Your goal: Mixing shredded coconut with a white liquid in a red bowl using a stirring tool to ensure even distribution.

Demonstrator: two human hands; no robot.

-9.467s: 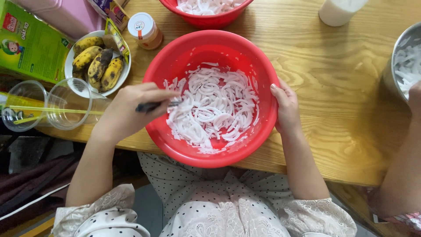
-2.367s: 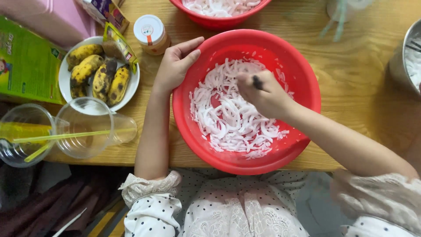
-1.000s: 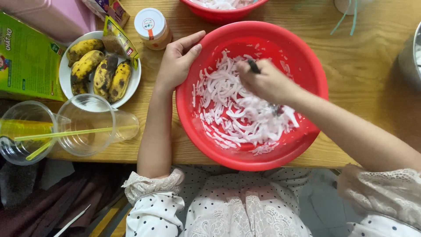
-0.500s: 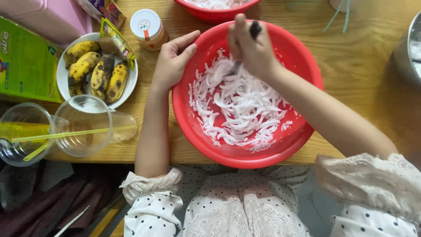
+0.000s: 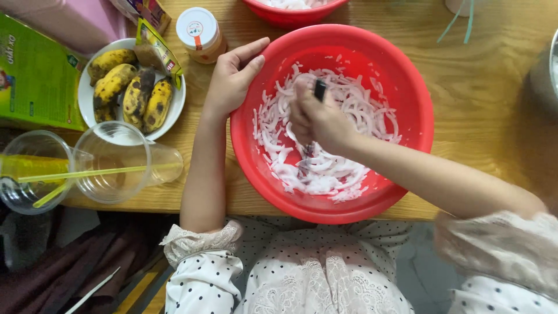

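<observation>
A big red plastic bowl [image 5: 407, 87] sits on the wooden table, holding white shredded strips [image 5: 360, 113]. My left hand [image 5: 232, 78] rests flat against the bowl's left rim, fingers together and pointing up-right. My right hand [image 5: 317, 119] is inside the bowl, fist closed around a dark-handled utensil [image 5: 319, 89]. The utensil's lower end is pushed down into the strips near the bowl's middle and is mostly hidden by my hand.
Left of the bowl stand a white plate of spotted bananas [image 5: 131, 93], a small lidded jar [image 5: 199, 34], a green carton [image 5: 35, 72] and two clear jugs [image 5: 119, 163] with yellow straws. A second red bowl [image 5: 293, 11] is behind. A metal pot [image 5: 546, 70] shows at the right edge.
My right hand has come down from the bowl's far rim to its middle, driving the utensil into the strips. The left hand has stayed on the rim.
</observation>
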